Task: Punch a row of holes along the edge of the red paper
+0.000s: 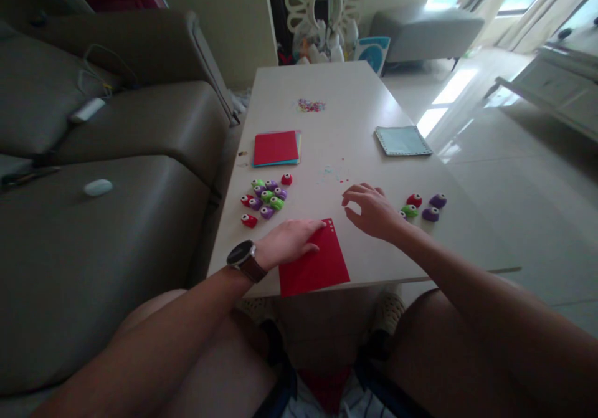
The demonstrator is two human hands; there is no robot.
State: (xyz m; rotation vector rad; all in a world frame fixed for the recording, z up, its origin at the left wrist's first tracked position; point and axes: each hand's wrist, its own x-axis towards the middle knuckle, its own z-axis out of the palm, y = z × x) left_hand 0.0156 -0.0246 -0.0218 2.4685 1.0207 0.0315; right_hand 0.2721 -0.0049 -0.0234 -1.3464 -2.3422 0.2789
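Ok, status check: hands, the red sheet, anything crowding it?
Left hand flat on red sheet. Right hand open, hovering above table, empty. Small punches clustered left, more right; none touching sheet.

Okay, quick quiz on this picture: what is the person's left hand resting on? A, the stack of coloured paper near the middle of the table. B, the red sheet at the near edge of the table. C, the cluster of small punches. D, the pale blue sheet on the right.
B: the left hand, with a watch on its wrist, lies flat on the red sheet at the table's near edge, while the right hand hovers, fingers curled, just beyond the sheet.
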